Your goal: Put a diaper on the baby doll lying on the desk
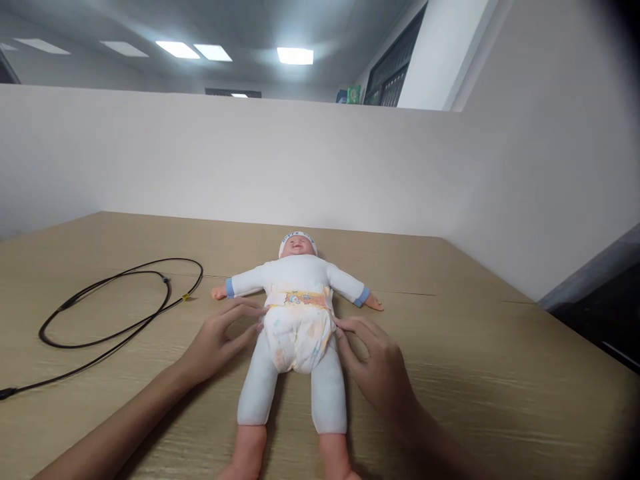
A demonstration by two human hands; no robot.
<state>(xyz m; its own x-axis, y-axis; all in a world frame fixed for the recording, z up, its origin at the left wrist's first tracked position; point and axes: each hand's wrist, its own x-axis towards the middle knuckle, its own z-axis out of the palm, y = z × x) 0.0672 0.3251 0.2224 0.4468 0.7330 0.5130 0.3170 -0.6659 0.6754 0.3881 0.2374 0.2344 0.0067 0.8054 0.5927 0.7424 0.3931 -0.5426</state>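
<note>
Lying on wood-grain table (450, 373): doll (297, 277); partition (280, 160) behind.

Doll's (297, 275) feet (245, 468) run off the bottom edge; its back lies hidden from us against the counter (475, 373). Left forearm (135, 413) and right forearm (433, 437) cut off below. Whether left fingers (239, 309) or right fingers (359, 325) pinch the diaper (297, 337) or merely touch it, we cannot tell. Cap (299, 237) lettering: too small for us to read. Cable (95, 363) end clipped at left. Dark object (600, 300), right, cropped; we cannot identify it.
</note>
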